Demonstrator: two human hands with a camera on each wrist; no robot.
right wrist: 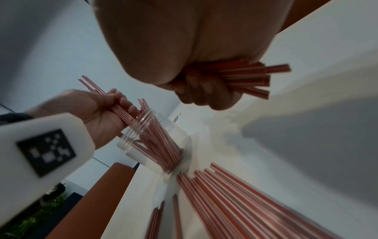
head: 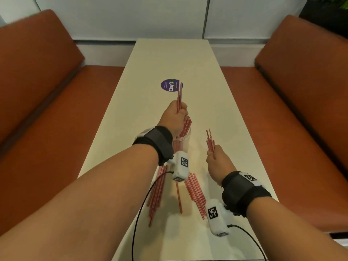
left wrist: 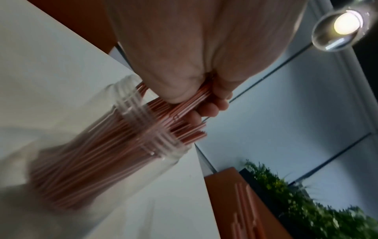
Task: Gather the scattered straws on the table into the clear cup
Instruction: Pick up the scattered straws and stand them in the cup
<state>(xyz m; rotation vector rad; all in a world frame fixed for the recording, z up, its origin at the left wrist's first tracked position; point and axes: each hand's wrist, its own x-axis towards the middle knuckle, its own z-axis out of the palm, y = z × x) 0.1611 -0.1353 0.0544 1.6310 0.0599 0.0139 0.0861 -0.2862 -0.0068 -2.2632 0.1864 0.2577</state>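
Looking down from the head camera, the left hand (head: 174,117) grips a bundle of red straws (head: 179,97) just above the clear cup (head: 183,139), their upper ends rising toward a round purple sticker (head: 170,85) on the cream table (head: 216,91). More straws already stand in the cup, which rests on the table near its middle. To the right of the cup and apart from it, the right hand (head: 219,162) is clenched round a second, smaller bunch of straws (head: 210,141), held upright above the tabletop. Loose straws (head: 194,193) lie in two fans and one single piece on the table nearer the person, partly behind the left wrist device (head: 180,166). Orange benches (head: 43,110) flank the table on both sides.

From the left wrist, the left hand (left wrist: 184,56) has its fingers (left wrist: 216,106) curled round the straws (left wrist: 196,98) just above the cup's threaded rim (left wrist: 147,129); many straws fill the cup (left wrist: 102,161). A ceiling lamp (left wrist: 345,24) and green plants (left wrist: 306,202) show behind.

From the right wrist, the right hand (right wrist: 184,56) grasps its bunch (right wrist: 249,77), ends sticking out sideways. Beyond, the left hand (right wrist: 98,113) holds its straws at the cup's (right wrist: 155,142) mouth, and loose straws (right wrist: 235,202) spread over the table (right wrist: 306,145).
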